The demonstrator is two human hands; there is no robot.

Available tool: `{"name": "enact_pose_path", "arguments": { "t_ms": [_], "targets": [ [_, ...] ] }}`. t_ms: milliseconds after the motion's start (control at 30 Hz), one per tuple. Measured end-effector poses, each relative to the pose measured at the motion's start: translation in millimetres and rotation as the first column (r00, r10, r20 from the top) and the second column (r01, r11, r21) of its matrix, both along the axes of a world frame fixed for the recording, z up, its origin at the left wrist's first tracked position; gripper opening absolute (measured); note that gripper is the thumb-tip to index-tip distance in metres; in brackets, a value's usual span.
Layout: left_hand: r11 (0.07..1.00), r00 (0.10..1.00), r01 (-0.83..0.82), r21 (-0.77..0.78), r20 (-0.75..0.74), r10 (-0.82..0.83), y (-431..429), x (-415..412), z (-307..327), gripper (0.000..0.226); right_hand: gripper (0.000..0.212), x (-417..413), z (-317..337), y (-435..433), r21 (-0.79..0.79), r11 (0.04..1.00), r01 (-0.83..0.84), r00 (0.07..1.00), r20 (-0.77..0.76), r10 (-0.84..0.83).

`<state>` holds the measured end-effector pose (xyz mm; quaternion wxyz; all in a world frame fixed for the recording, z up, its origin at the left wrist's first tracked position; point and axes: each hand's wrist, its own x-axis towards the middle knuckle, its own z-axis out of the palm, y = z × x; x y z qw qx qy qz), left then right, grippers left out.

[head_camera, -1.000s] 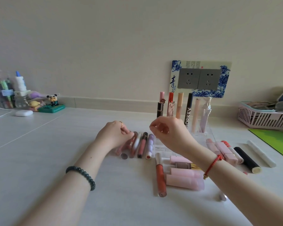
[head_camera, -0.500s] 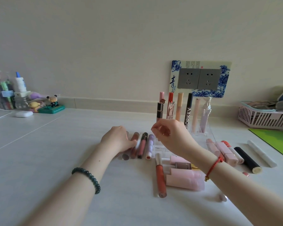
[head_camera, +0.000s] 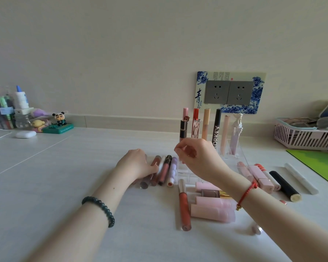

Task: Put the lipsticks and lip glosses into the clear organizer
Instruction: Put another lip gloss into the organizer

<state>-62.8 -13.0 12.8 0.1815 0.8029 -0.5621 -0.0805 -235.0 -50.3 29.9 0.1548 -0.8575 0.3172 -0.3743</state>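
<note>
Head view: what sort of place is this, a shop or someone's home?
Likely a home desk against a wall: a wall socket, a cartoon panda figurine and a pink basket.

Clear organizer [head_camera: 233, 148] partly behind right hand [head_camera: 199, 160]; fingertips of left hand [head_camera: 136, 163] hidden among lip glosses [head_camera: 165, 169]

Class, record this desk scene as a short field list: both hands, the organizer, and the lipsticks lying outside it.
Organizer: clear; six sticks upright at its back
Left hand: rests on row of tubes left of organizer
Right hand: fingers curled, above organizer; any contents hidden
In front: red gloss, pink tubes, lying flat
To the right: black tube, white tube
</note>
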Motion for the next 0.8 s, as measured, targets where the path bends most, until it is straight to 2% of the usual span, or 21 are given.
{"name": "enact_pose_path", "arguments": {
  "t_ms": [100,200,300,400,467,567,700,800],
  "targets": [
    [1.0,0.999,-0.015,-0.017,-0.052,0.014,2.0,-3.2,1.1,0.032,0.015,-0.1,0.0,-0.6,0.002,1.0,-0.001,1.0,0.0,0.001],
    [0.999,0.992,-0.038,-0.01,-0.124,0.037,6.1,-3.8,5.2,0.042,0.015,-1.0,0.9,-1.6,0.002,1.0,-0.005,1.0,-0.001,0.005],
    [1.0,0.954,-0.02,-0.01,-0.298,0.016,9.2,0.4,12.8,0.055,0.014,-3.2,3.6,-3.8,-0.009,1.0,-0.008,1.0,0.009,0.008],
    [0.996,0.895,0.0,-0.085,-0.444,-0.038,8.1,4.8,19.5,0.048,0.013,-5.5,6.0,-4.8,-0.06,0.998,-0.026,1.0,0.01,0.026],
    [0.99,0.79,0.008,-0.139,-0.607,-0.092,6.7,3.0,24.1,0.037,0.027,-7.9,7.7,-3.4,-0.155,0.982,-0.105,0.994,-0.005,0.105],
    [0.978,0.559,0.107,-0.181,-0.803,-0.21,11.1,-10.5,33.8,0.028,0.043,-11.2,10.8,-0.9,-0.369,0.901,-0.228,0.973,-0.106,0.203],
    [0.939,0.293,0.216,-0.268,-0.899,-0.325,16.4,-32.5,40.3,0.029,0.035,-9.1,13.1,2.7,-0.562,0.794,-0.232,0.973,-0.131,0.192],
    [0.92,0.232,0.234,-0.315,-0.9,-0.368,16.4,-40.9,39.3,0.033,0.02,-11.0,16.4,1.9,-0.619,0.747,-0.244,0.967,-0.101,0.232]
  ]
}}
